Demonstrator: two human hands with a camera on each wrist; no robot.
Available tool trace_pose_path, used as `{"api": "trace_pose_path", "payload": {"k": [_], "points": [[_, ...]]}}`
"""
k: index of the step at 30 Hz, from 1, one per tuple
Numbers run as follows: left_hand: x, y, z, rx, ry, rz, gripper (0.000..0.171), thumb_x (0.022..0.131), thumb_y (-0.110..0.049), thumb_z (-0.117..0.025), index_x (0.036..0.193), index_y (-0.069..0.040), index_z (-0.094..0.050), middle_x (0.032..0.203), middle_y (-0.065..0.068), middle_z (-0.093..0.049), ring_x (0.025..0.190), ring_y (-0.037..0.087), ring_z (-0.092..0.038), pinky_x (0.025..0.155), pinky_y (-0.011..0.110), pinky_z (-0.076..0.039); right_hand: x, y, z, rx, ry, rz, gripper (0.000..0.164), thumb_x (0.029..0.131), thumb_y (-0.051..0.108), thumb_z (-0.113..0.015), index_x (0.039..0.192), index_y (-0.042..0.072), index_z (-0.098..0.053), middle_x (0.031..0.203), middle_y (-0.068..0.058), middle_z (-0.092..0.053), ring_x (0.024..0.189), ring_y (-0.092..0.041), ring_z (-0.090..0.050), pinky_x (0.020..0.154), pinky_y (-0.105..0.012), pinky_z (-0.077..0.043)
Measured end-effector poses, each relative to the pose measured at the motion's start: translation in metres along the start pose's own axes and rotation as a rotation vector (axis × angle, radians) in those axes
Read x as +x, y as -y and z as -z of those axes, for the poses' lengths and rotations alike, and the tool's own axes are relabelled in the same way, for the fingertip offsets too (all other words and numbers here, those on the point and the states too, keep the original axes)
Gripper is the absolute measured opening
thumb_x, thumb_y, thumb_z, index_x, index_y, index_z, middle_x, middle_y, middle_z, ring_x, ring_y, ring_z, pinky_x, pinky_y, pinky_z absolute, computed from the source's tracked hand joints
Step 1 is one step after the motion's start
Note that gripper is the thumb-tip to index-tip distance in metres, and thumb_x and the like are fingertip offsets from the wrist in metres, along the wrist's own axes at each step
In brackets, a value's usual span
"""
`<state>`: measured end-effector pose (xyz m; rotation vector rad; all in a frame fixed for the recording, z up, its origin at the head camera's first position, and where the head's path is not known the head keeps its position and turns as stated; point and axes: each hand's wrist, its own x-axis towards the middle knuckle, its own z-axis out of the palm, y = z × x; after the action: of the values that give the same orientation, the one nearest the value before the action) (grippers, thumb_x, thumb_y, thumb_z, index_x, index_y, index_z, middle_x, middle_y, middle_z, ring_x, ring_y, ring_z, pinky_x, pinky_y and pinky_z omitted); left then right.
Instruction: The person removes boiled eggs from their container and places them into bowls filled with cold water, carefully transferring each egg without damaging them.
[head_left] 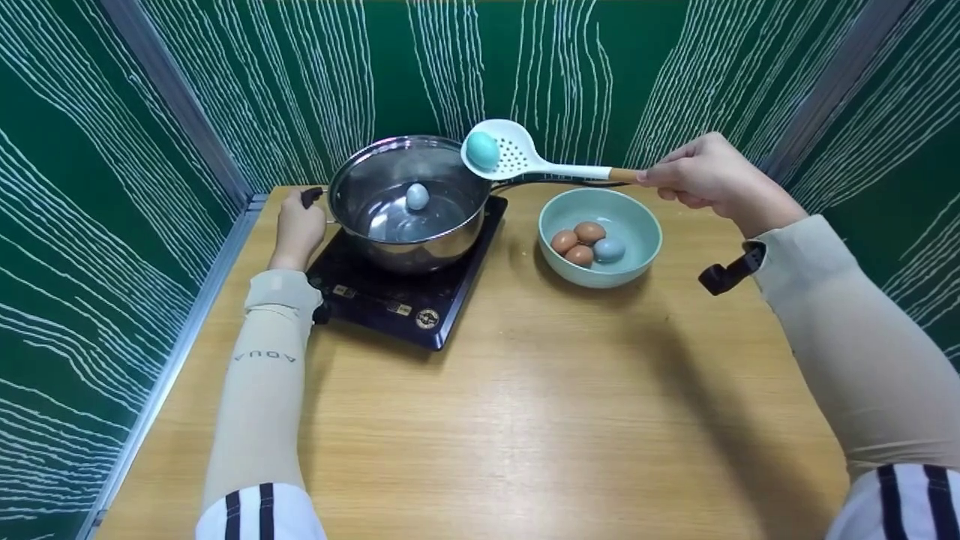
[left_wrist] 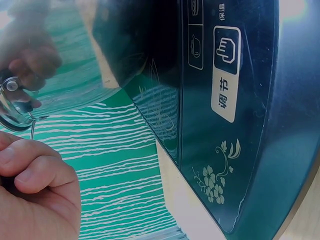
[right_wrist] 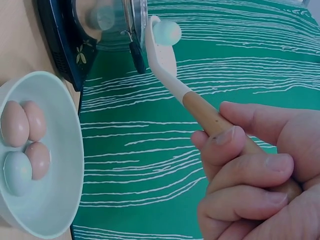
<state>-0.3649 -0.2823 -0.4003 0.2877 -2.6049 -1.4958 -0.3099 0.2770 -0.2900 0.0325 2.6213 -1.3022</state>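
My right hand (head_left: 705, 176) grips the wooden handle of a white slotted spoon (head_left: 517, 154), its fingers wrapped round it in the right wrist view. On the spoon's bowl lies a turquoise egg (head_left: 482, 151), held up at the right rim of a steel pot (head_left: 409, 251). Inside the pot sits a pale blue egg (head_left: 417, 196). My left hand (head_left: 295, 229) holds the pot's dark side handle (head_left: 311, 196), fingers curled in the left wrist view. A pale green bowl (head_left: 600, 279) right of the pot holds several eggs, brown ones (head_left: 589, 232) and a light blue one (head_left: 608, 250).
Beneath the pot is a black induction cooker (head_left: 390, 315) with printed labels. A dark cable (head_left: 551, 181) runs behind the bowl. Green walls with white wavy lines (head_left: 555, 67) close in the wooden table (head_left: 525, 420) at the back and sides.
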Motion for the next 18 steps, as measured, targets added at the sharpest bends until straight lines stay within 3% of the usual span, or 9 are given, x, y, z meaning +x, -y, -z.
{"api": "trace_pose_path", "payload": {"k": [3, 12, 18], "points": [[0.000, 0.001, 0.000, 0.000, -0.006, -0.007, 0.054, 0.105, -0.007, -0.034, 0.157, 0.003, -0.045, 0.149, 0.024, -0.053, 0.125, 0.034, -0.051, 0.099, 0.040, -0.042, -0.001, -0.004, 0.003, 0.004, -0.001, -0.005, 0.016, 0.102, 0.035, -0.077, 0.099, 0.023, -0.087, 0.068, 0.004, -0.060, 0.050, -0.013, -0.044, 0.050, -0.026, -0.038], [0.000, 0.002, 0.001, -0.018, 0.001, -0.010, 0.055, 0.106, -0.006, -0.034, 0.159, 0.003, -0.042, 0.163, 0.023, -0.048, 0.145, 0.034, -0.047, 0.123, 0.047, -0.038, -0.008, -0.013, 0.011, 0.012, -0.038, -0.028, 0.017, 0.102, 0.037, -0.078, 0.097, 0.023, -0.085, 0.072, 0.005, -0.064, 0.051, -0.013, -0.044, 0.052, -0.026, -0.039], [-0.001, 0.002, 0.001, -0.016, 0.013, -0.006, 0.059, 0.105, -0.004, -0.033, 0.162, 0.002, -0.041, 0.168, 0.022, -0.044, 0.153, 0.034, -0.043, 0.127, 0.048, -0.035, -0.012, -0.023, 0.017, 0.028, -0.046, -0.039, 0.017, 0.101, 0.039, -0.079, 0.095, 0.024, -0.085, 0.073, 0.005, -0.065, 0.050, -0.014, -0.044, 0.052, -0.025, -0.040]]}}
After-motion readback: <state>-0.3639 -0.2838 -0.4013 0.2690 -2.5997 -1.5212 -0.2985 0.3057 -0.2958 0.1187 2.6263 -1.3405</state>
